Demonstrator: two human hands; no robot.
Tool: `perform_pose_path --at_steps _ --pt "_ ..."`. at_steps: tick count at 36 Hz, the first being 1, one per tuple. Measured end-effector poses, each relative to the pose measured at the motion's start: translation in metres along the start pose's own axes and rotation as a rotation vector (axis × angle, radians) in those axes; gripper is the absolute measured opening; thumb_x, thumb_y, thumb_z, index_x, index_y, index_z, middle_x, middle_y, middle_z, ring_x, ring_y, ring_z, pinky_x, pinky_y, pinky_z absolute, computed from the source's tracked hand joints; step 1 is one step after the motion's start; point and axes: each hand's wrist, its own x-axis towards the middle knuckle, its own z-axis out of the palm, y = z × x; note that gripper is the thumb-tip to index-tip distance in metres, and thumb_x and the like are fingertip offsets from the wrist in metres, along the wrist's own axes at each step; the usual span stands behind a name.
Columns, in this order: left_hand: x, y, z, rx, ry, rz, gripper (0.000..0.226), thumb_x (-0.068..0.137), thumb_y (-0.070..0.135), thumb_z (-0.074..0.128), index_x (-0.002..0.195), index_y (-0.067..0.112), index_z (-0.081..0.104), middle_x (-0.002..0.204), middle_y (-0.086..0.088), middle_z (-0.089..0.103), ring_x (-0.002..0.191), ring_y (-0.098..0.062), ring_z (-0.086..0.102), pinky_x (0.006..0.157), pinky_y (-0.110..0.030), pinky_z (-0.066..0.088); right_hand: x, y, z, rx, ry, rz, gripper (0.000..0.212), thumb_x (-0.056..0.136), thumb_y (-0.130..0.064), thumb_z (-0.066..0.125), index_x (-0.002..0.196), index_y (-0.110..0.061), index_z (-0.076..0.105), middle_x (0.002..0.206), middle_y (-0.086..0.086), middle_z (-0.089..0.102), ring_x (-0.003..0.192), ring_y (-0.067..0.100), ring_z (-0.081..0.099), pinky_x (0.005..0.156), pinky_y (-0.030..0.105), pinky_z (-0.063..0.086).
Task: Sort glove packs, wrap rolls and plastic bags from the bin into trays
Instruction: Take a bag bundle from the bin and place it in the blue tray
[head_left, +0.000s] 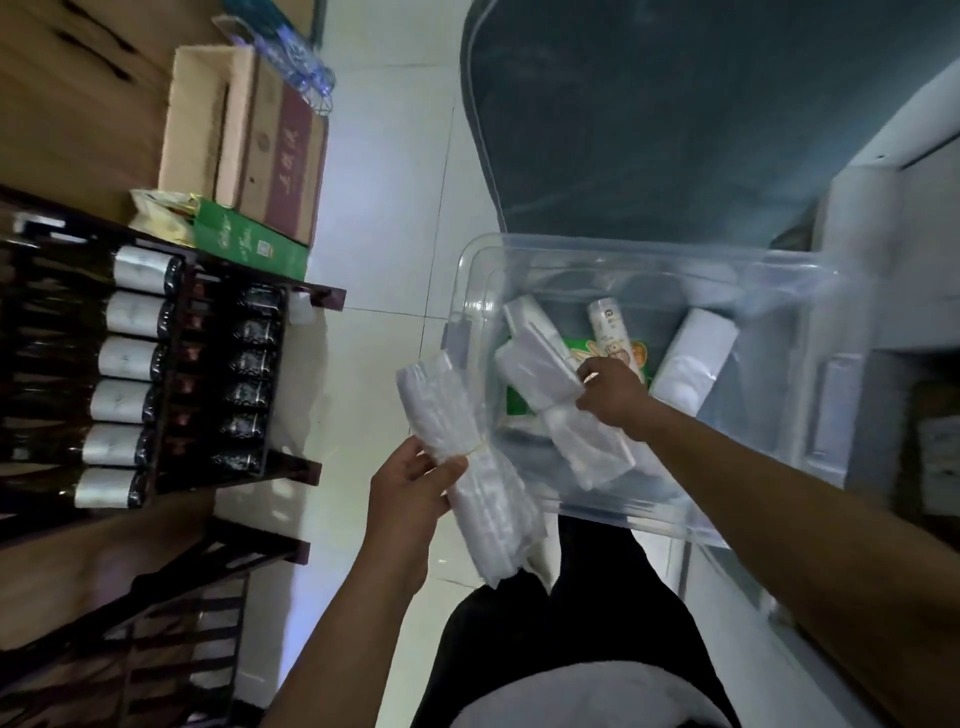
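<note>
A clear plastic bin (779, 270) stands on the floor in front of me. My left hand (410, 493) grips a bundle of clear plastic bags (457, 441) tied at its middle, held outside the bin's left wall. My right hand (613, 389) reaches into the bin and closes on a second bag bundle (540, 369) lying there. Further in the bin lie a green pack (576, 351), a printed wrap roll (610, 332) and a white roll (691, 358).
The bin's dark lid (675, 114) lies beyond it on the tiled floor (384, 260). A rack of wine bottles (135, 364) stands at the left, with cardboard boxes (249, 140) behind it. Pale cabinets (893, 208) border the right side.
</note>
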Motion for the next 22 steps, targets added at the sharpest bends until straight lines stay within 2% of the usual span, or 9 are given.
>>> perform_pose_path --at_steps 3,5,8,12,16,19,22 --pt "-0.002 0.008 0.0 0.009 -0.056 0.038 0.027 0.084 -0.003 0.068 0.106 0.013 0.071 0.101 -0.007 0.077 0.091 -0.017 0.073 0.071 -0.028 0.059 -0.038 -0.009 -0.024 0.235 0.002 0.005 0.032 0.071 0.009 0.073 0.085 -0.017 0.059 0.091 0.014 0.059 0.066 0.022 0.049 0.044 0.021 0.037" --pt "-0.006 0.016 0.003 0.02 -0.117 0.071 0.026 0.084 -0.002 0.068 0.106 0.012 0.071 0.102 -0.008 0.077 0.091 -0.018 0.073 0.071 -0.028 0.06 -0.07 -0.009 -0.039 0.405 -0.014 0.03 0.035 0.073 0.01 0.071 0.09 -0.02 0.061 0.092 0.01 0.06 0.065 0.019 0.052 0.047 0.02 0.04" --pt "-0.012 0.032 0.009 0.055 -0.206 0.112 0.026 0.083 0.0 0.069 0.107 0.01 0.07 0.103 -0.009 0.076 0.092 -0.019 0.072 0.071 -0.028 0.059 -0.119 -0.006 -0.055 0.593 -0.011 0.008 0.04 0.076 0.012 0.067 0.101 -0.019 0.065 0.092 0.009 0.066 0.076 0.023 0.061 0.061 0.027 0.046" --pt "-0.025 0.056 0.024 0.124 -0.336 0.196 0.027 0.083 0.002 0.07 0.108 0.013 0.069 0.103 -0.006 0.076 0.091 -0.017 0.072 0.069 -0.027 0.057 -0.19 0.001 -0.065 0.835 0.071 -0.068 0.041 0.076 0.016 0.064 0.096 -0.019 0.071 0.087 0.004 0.071 0.07 0.014 0.069 0.054 0.026 0.053" --pt "-0.055 0.082 0.033 0.17 -0.543 0.28 0.031 0.085 0.004 0.069 0.115 0.011 0.067 0.107 -0.007 0.075 0.095 -0.021 0.072 0.069 -0.027 0.058 -0.265 0.003 -0.062 1.019 0.202 -0.145 0.042 0.077 0.016 0.064 0.093 -0.021 0.074 0.091 0.005 0.074 0.077 0.019 0.072 0.059 0.03 0.056" --pt "-0.086 0.096 0.035 0.217 -0.769 0.314 0.035 0.086 0.007 0.07 0.12 0.014 0.066 0.113 -0.007 0.074 0.101 -0.024 0.072 0.074 -0.029 0.058 -0.318 0.003 -0.044 1.041 0.38 -0.179 0.042 0.076 0.015 0.064 0.099 -0.019 0.073 0.102 0.011 0.073 0.08 0.022 0.072 0.059 0.031 0.054" --pt "-0.119 0.1 0.033 0.334 -0.977 0.342 0.04 0.082 0.009 0.073 0.121 0.015 0.066 0.115 -0.007 0.073 0.103 -0.026 0.071 0.077 -0.033 0.06 -0.359 0.0 -0.015 1.053 0.52 -0.227 0.042 0.077 0.016 0.064 0.102 -0.017 0.073 0.113 0.021 0.066 0.087 0.029 0.07 0.07 0.043 0.054"
